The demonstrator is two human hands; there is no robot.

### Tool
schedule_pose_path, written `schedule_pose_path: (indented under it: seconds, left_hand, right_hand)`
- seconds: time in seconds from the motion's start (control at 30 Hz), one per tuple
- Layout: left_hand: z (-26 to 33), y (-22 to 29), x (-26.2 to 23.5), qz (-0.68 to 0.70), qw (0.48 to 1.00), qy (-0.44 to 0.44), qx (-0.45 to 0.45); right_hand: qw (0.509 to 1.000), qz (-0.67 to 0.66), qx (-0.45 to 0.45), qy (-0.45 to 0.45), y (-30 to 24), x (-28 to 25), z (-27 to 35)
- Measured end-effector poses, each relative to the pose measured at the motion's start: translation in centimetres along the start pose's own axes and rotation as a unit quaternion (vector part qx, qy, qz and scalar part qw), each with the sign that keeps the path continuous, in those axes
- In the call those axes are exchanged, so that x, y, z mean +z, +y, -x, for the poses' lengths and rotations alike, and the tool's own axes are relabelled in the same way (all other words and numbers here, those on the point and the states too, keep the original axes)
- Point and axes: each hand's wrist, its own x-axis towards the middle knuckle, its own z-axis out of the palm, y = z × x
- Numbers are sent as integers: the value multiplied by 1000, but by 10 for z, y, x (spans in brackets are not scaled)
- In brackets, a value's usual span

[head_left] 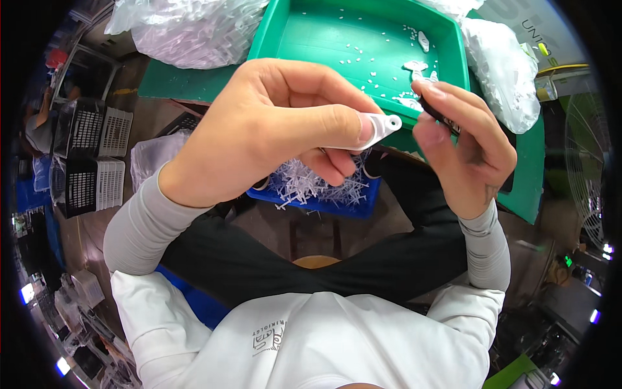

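My left hand point(259, 129) pinches a small white plastic part point(385, 129) between thumb and fingers. The part's narrow end, with a round hole in it, sticks out to the right. My right hand point(476, 146) is closed on a slim dark tool point(435, 111), held just right of the part and apart from it. Fingers hide most of the tool, so its kind is unclear. Beyond both hands, a green tray point(264, 35) holds several white plastic parts point(416, 67) and many small white bits.
Below my hands, a blue bin point(350, 211) is heaped with thin white plastic sprues point(311, 183). Clear plastic bags point(188, 32) flank the tray on the green table point(531, 175). Black and white crates point(111, 185) are stacked at left. A fan guard point(583, 168) stands at far right.
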Motion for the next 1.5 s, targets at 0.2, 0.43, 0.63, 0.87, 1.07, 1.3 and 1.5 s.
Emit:
schedule_pose_path:
  seconds: [0.2, 0.43, 0.63, 0.87, 1.07, 1.3, 1.5]
  left_hand:
    - [1, -5, 1, -9, 999, -15, 29]
    - [0, -6, 4, -10, 998, -33, 58]
    - [1, 5, 4, 39, 995, 17, 93]
    - [0, -19, 8, 51, 985, 49, 158]
    - [0, -14, 10, 41, 983, 33, 177]
    - [0, -21, 9, 63, 979, 33, 189]
    - [4, -12, 23, 6, 985, 98, 142]
  right_hand:
    - [991, 22, -84, -103, 0, 0, -2]
    - [999, 26, -12, -45, -6, 1, 1]
    - [992, 35, -97, -78, -5, -6, 0]
    - [990, 64, -109, -63, -7, -2, 0]
    - [990, 69, -103, -69, -7, -3, 0]
    - [990, 66, -101, -78, -9, -3, -1]
    - [992, 45, -81, -82, -8, -4, -1]
